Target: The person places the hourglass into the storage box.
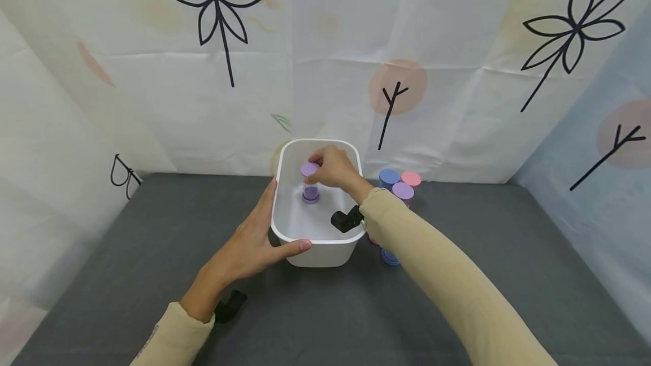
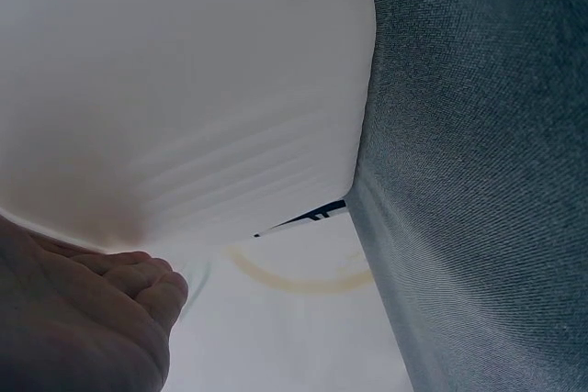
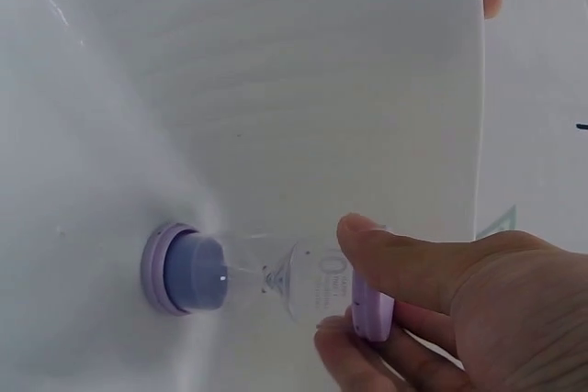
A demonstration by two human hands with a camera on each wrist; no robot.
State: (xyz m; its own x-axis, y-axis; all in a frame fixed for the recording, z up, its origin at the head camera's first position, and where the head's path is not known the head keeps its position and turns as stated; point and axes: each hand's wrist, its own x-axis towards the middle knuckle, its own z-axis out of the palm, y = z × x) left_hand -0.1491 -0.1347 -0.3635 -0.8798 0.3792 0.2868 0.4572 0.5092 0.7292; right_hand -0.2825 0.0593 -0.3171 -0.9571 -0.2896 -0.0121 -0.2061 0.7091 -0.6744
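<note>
A small sand timer (image 3: 312, 286) with purple caps and purple sand in its lower bulb stands upright inside a white plastic bin (image 1: 317, 240). My right hand (image 1: 333, 167) reaches over the bin's right rim and pinches the timer's upper cap (image 1: 309, 169) between thumb and fingers. The base cap (image 3: 161, 268) is at the bin's floor. Around the bin's near left corner, my left hand (image 1: 254, 242) rests with its fingers extended along the outer left wall and its thumb along the front rim. In the left wrist view its fingers (image 2: 152, 286) lie beside the outer wall.
Right of the bin stand more timers with blue (image 1: 389, 177), pink (image 1: 411, 178) and purple (image 1: 403, 191) caps. Another blue-capped one (image 1: 390, 257) shows partly behind my right sleeve. The dark grey table (image 1: 458, 219) ends at a patterned cloth backdrop (image 1: 330, 89).
</note>
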